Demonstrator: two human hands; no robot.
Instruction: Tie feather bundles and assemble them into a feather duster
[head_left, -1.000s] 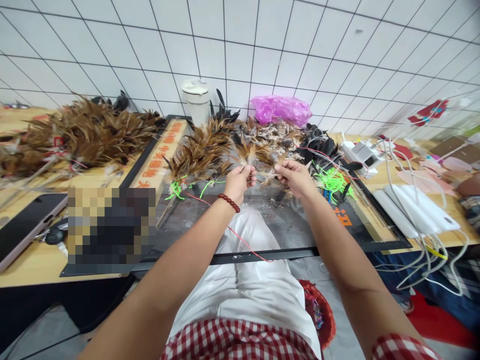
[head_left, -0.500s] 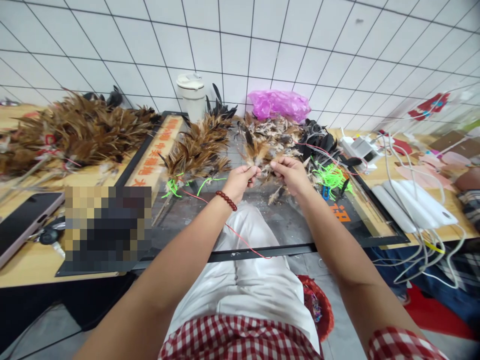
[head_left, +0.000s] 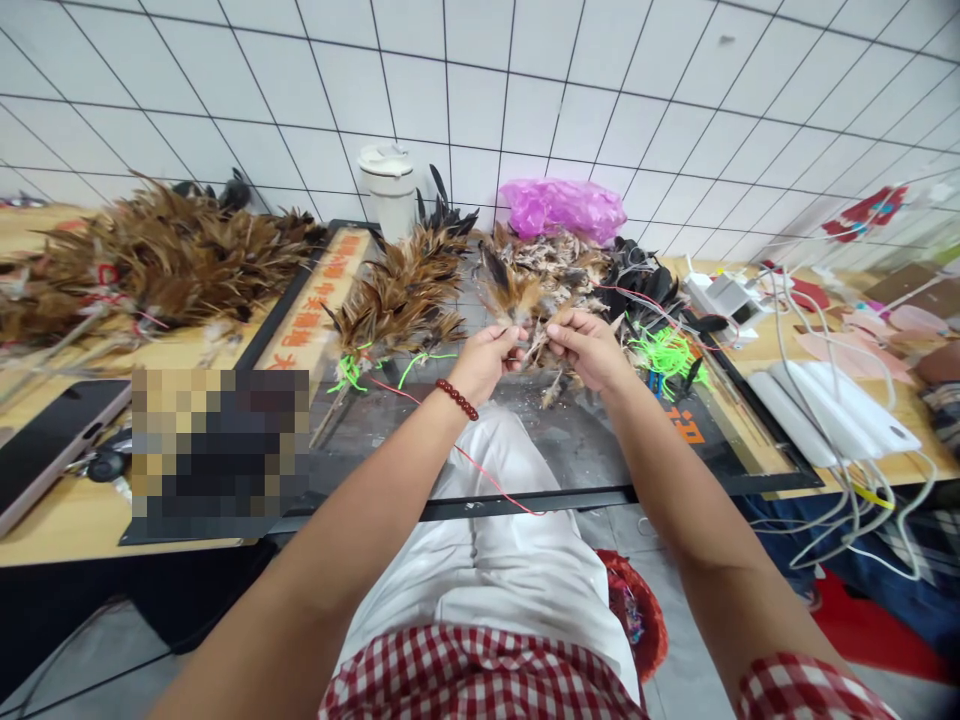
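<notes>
My left hand [head_left: 482, 360] pinches the stems of a small bunch of brown feathers [head_left: 512, 293] above a glass panel [head_left: 570, 445]. A red bead bracelet [head_left: 457, 399] circles that wrist. My right hand [head_left: 590, 345] is closed too, pinching feathers right beside the left hand. A thin red thread [head_left: 487, 478] runs from the hands down across the glass. A tied brown feather bundle [head_left: 401, 300] lies just left of my hands. Loose mixed feathers [head_left: 559, 262] are heaped behind them.
A big pile of brown feathers [head_left: 157, 258] covers the wooden table at left, with a phone [head_left: 49, 440] near its front edge. A white cup [head_left: 389, 190], a pink bag [head_left: 562, 208], green cords [head_left: 664, 355] and white cables [head_left: 817, 400] lie around.
My hands have stayed close together and shifted only slightly; the feather bunch in the left hand now stands a little more upright.
</notes>
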